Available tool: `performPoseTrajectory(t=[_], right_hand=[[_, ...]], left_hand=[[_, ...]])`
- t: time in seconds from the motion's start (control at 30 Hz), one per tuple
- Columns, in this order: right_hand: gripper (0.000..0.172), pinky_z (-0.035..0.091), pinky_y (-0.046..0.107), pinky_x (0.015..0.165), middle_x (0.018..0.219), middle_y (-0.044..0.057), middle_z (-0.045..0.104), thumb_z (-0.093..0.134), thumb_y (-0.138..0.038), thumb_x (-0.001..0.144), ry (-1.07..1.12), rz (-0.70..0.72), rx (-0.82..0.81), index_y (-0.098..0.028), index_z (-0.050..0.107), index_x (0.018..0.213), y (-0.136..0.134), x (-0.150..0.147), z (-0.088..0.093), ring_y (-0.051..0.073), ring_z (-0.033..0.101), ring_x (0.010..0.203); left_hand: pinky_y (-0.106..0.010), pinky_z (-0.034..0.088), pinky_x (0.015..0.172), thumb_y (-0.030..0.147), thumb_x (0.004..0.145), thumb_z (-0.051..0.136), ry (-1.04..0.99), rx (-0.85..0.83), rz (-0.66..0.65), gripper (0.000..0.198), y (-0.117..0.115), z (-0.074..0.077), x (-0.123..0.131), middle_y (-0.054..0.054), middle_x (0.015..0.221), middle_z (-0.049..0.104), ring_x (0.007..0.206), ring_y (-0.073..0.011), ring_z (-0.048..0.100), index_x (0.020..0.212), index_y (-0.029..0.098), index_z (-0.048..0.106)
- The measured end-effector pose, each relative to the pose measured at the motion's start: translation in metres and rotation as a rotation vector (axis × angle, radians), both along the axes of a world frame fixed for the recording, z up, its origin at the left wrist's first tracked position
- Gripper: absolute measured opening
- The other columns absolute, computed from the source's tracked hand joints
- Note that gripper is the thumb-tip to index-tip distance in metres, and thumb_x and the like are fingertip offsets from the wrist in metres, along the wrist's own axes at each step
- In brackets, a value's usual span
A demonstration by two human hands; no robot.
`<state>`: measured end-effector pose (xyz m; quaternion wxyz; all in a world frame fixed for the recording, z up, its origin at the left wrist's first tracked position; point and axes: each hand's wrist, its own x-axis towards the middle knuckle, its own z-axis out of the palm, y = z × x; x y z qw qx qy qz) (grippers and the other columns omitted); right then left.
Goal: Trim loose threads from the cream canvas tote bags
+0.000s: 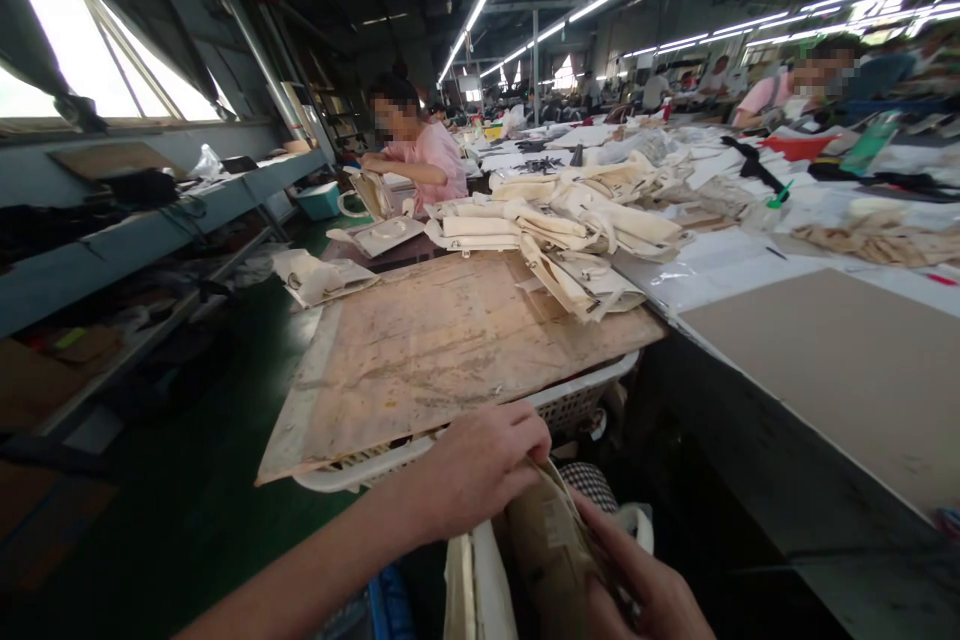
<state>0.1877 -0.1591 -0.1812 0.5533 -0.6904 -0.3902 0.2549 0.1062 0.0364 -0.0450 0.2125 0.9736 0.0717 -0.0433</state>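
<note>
Down in front of my body, my left hand (491, 465) is closed on the upper edge of a beige bag (551, 530), fingers bent over the rim. On the bag's right side my right hand (637, 575) grips it, thumb and fingers along the opening; part of that hand is cut off by the lower frame edge. The bag is held upright and its inside is mostly hidden. A cream flap or panel (480, 585) hangs beside it on the left, and a cream strap loop (637, 525) shows behind my right hand.
Ahead, a worn wooden board (450, 350) lies over a white plastic basket (577, 400). Cream bags (525, 220) are heaped at its far edge. A worker in pink (431, 155) handles a bag beyond. A worktable with a grey-brown sheet (832, 360) stands at right, a long bench (247, 185) at left.
</note>
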Motion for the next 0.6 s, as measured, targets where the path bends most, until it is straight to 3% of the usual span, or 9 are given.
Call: performPoseTrajectory(t=[0.17, 0.33, 0.6], right_hand=[[0.052, 0.051, 0.032, 0.099, 0.135, 0.01, 0.06, 0.058, -0.022, 0.086, 0.011, 0.102, -0.046, -0.016, 0.055, 0.137, -0.003, 0.01, 0.01, 0.024, 0.064, 0.116], [0.055, 0.053, 0.033, 0.097, 0.131, 0.015, 0.063, 0.06, -0.039, 0.088, -0.041, 0.122, -0.166, -0.009, 0.055, 0.135, -0.005, 0.008, 0.011, 0.027, 0.064, 0.115], [0.041, 0.053, 0.026, 0.094, 0.125, 0.009, 0.068, 0.045, -0.036, 0.098, -0.153, 0.109, -0.105, -0.018, 0.056, 0.133, -0.003, 0.007, 0.024, 0.023, 0.068, 0.108]], left_hand=[[-0.024, 0.04, 0.07, 0.02, 0.087, 0.062, 0.008, 0.048, -0.098, 0.012, 0.004, -0.009, 0.016, 0.0, 0.094, 0.063, 0.084, -0.0153, 0.06, 0.079, 0.018, 0.054], [-0.025, 0.042, 0.084, 0.015, 0.086, 0.059, -0.104, -0.071, -0.139, 0.017, 0.007, -0.023, 0.018, 0.0, 0.12, 0.065, 0.104, -0.017, 0.062, 0.073, 0.018, 0.049], [-0.024, 0.044, 0.079, 0.015, 0.082, 0.061, -0.13, -0.142, -0.058, 0.018, 0.006, -0.033, 0.02, 0.0, 0.099, 0.071, 0.088, -0.0157, 0.065, 0.07, 0.019, 0.048]])
